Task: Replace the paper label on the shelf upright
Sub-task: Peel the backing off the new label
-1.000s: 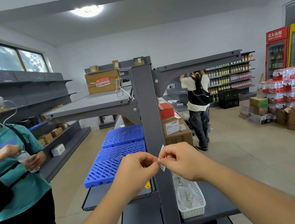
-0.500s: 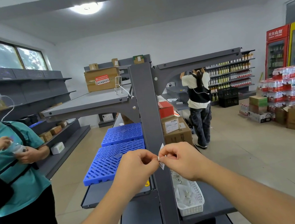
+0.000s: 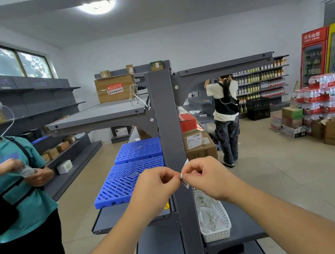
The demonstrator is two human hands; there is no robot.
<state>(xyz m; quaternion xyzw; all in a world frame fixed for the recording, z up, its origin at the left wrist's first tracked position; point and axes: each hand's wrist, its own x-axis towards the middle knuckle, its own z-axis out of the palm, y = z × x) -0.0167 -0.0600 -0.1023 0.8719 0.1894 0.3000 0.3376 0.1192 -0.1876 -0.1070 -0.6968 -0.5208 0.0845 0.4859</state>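
A grey metal shelf upright (image 3: 166,114) rises in the middle of the view. A small white paper label (image 3: 185,175) sits in front of the upright at about waist height, pinched from both sides. My left hand (image 3: 155,187) grips its left edge with thumb and forefinger. My right hand (image 3: 206,176) holds its right side the same way. The label's top corner sticks up above my right fingers and a lower corner shows below them; the middle is hidden by my fingertips.
Blue plastic pallets (image 3: 130,173) lie on the shelf to the left. A white basket (image 3: 218,231) of packets sits lower right. Cardboard boxes (image 3: 201,144) are behind the upright. A person in a teal shirt (image 3: 8,186) stands close on the left; another person (image 3: 226,120) works at the back.
Both hands stay pinched on the label at the upright with hardly any shift. The person on the left has lowered their hands with a bottle.
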